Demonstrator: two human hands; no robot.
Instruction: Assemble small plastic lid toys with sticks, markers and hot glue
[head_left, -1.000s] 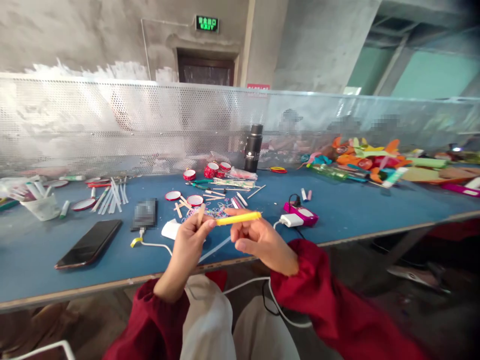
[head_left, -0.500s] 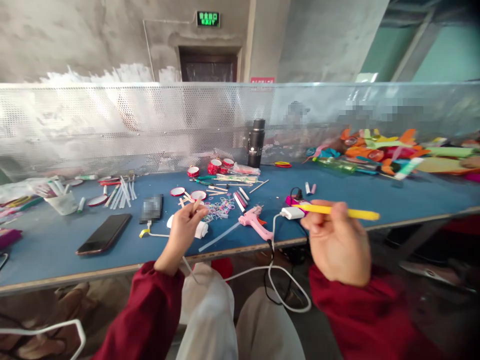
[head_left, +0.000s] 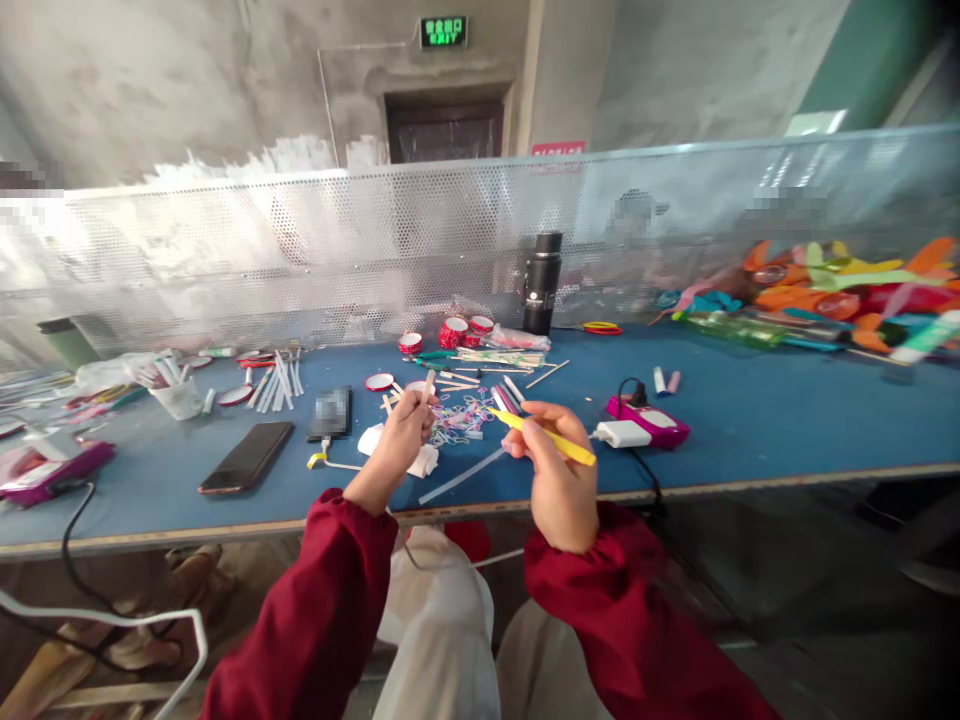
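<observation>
My left hand is closed, pinching a short flat wooden craft stick that points upward. Between the thumb and fingers of my right hand lies a slim yellow pen-shaped tool, its narrow end toward the left hand. A small gap separates that end from the craft stick. Behind both hands, a pile of small pastel loops spreads on the blue table. A clear glue stick reaches toward my right hand, which covers where the pink glue gun lay.
A phone and a power bank lie to the left, near a cup of sticks. A black bottle stands at the back. On the right are a purple power strip with a white charger and a colourful pile.
My right hand has moved left with the yellow tool, whose narrow end now points at the craft stick. The camera view has turned slightly, and the left hand still holds the stick.
</observation>
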